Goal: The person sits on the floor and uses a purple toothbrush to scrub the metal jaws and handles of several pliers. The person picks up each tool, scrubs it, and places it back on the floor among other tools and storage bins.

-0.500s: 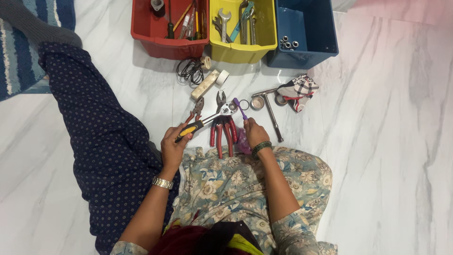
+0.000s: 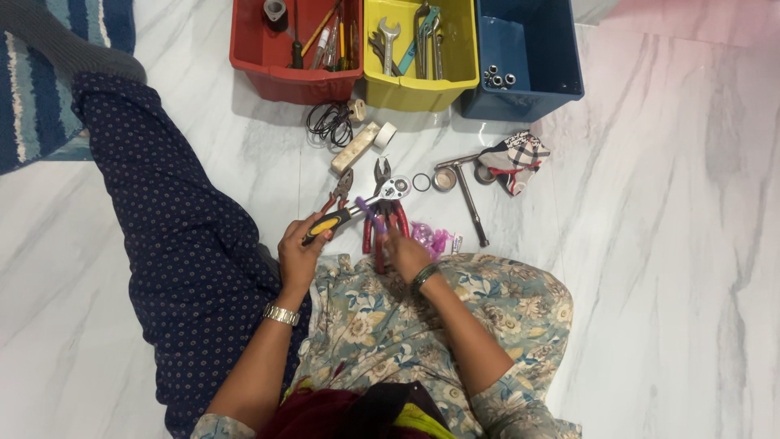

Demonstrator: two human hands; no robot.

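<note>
Where the person sits: on a white marble floor [image 2: 650,244], legs folded, tools spread in front.
Left hand [image 2: 299,252]: closed around the yellow-and-black handle of a ratchet wrench [image 2: 345,215], which slants up and to the right, its round head above the pliers.
Right hand [image 2: 404,254]: fingers pinched on a small purple tool [image 2: 363,204], its tip at the wrench's shaft; whether it touches is unclear.
Under the hands: red-handled pliers [image 2: 375,236] flat on the floor.
Nearby: a purple wrapper [image 2: 431,237] just right of the pliers; farther up, a red bin [image 2: 268,69], a yellow bin [image 2: 414,91] and a blue bin [image 2: 520,97].
Step in hand: most likely applying the purple tool to the wrench's shaft.
What a next move calls for: probably a steady left grip while the tip works.
</note>
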